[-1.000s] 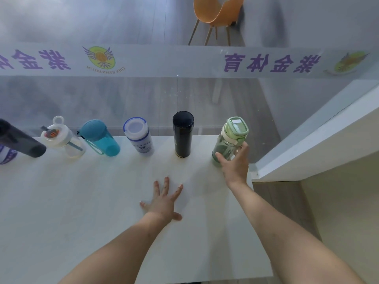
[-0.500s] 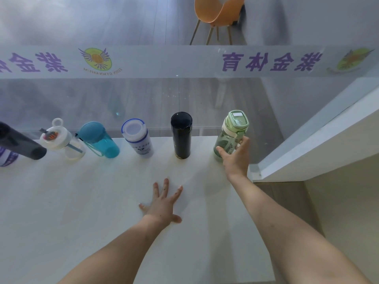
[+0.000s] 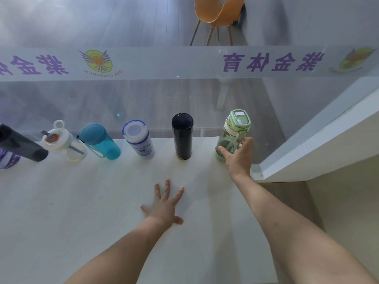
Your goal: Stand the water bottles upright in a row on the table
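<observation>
Several bottles stand in a row along the far edge of the white table. At the right end stands the green bottle, upright, with my right hand wrapped around its lower body. Left of it are a black flask, a white bottle with a blue rim, a teal bottle, a clear bottle with a white loop lid and a dark grey bottle. My left hand lies flat on the table, fingers spread, holding nothing.
A glass wall with a frosted band of purple characters rises right behind the row. A purple-printed object shows at the left edge. The table ends at the right beside a white ledge. An orange chair stands beyond the glass.
My right hand has tipped the green bottle from a slight tilt to upright and shifted it a little farther back. My left hand has stayed flat in place.
</observation>
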Demonstrator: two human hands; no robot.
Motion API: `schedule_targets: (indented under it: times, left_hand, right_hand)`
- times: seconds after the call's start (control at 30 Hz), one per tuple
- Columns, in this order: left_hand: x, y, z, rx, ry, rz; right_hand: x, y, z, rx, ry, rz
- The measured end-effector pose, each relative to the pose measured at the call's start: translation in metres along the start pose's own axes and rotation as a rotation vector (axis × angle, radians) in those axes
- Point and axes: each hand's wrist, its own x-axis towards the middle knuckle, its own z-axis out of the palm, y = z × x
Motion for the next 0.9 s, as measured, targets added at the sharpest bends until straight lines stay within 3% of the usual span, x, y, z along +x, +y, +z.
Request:
schedule_targets:
  times: [0.57,0.77,0.9]
  left_hand:
    - [0.003,-0.002,0.002,-0.004,0.002,0.018]
    - [-0.008,-0.014,-0.008,-0.037,0.019,0.078]
    - [-0.03,-0.035,-0.007,-0.099,0.117,0.141]
  right_hand:
    - [0.0,0.001,-0.007,0.024,-0.064,0.064]
    - [-0.046,0.007,-0.036,-0.134,-0.15,0.223]
    - [-0.105,0.002,-0.042,-0.236,-0.222,0.26]
